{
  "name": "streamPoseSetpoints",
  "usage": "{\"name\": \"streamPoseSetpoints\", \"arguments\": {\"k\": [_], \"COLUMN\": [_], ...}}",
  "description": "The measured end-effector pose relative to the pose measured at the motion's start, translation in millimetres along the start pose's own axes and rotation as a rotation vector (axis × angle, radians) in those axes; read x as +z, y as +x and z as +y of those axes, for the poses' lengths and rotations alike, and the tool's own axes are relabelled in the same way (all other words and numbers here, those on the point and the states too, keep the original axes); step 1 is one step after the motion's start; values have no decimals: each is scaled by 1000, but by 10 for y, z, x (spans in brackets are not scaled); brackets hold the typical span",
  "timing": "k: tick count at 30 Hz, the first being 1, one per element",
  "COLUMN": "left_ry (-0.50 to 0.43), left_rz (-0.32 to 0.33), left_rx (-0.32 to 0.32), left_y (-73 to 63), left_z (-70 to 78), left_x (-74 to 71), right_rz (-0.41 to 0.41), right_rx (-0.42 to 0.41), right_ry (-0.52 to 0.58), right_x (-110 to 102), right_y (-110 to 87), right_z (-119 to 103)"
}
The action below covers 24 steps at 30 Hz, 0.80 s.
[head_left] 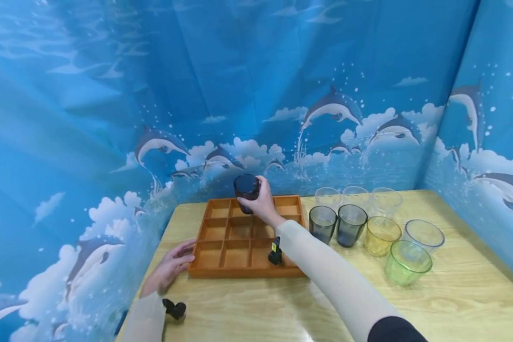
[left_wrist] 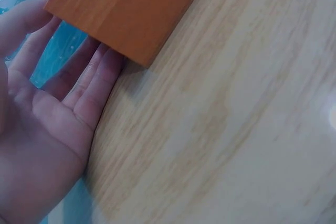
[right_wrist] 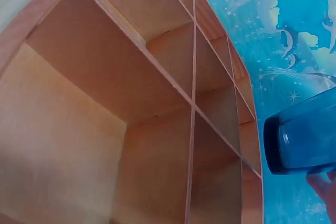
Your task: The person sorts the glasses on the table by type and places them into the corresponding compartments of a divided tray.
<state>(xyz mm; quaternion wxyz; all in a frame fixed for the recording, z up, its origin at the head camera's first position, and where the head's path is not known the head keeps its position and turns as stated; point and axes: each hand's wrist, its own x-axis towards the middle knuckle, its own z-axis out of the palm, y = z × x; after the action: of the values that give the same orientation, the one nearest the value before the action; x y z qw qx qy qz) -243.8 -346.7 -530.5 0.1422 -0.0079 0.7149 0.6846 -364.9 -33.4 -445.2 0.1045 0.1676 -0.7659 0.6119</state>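
Observation:
My right hand [head_left: 262,202] grips a dark, see-through glass cup [head_left: 247,186] and holds it raised over the back row of a wooden divided tray [head_left: 248,273]. In the right wrist view the cup [right_wrist: 302,137] tilts at the right edge beside the tray's dividers [right_wrist: 193,103], with only a bit of the fingers showing. My left hand [head_left: 171,266] is at the tray's left side, its fingers against the wall near the front corner. The left wrist view shows that hand [left_wrist: 52,114] with fingers extended at the tray's corner [left_wrist: 126,30].
Right of the tray stand two dark grey cups [head_left: 352,225], a yellow cup [head_left: 382,236], a green cup [head_left: 408,263] and a clear cup with a bluish rim [head_left: 425,235]. Several clear cups [head_left: 384,202] line the back. A dolphin-printed backdrop [head_left: 239,95] rises behind the table [head_left: 248,308].

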Motion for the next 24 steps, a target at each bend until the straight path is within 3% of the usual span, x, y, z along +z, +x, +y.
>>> {"name": "streamPoseSetpoints", "arguments": {"k": [11, 24], "left_ry": [-11, -2], "left_rz": [38, 46], "left_rx": [-50, -70], "left_y": [21, 34], "left_z": [-5, -26], "left_x": [45, 27], "right_rz": [15, 41], "right_rx": [79, 97], "right_ry": [4, 44], "right_x": [139, 281], "right_y": [60, 51], "right_z": [74, 199]}}
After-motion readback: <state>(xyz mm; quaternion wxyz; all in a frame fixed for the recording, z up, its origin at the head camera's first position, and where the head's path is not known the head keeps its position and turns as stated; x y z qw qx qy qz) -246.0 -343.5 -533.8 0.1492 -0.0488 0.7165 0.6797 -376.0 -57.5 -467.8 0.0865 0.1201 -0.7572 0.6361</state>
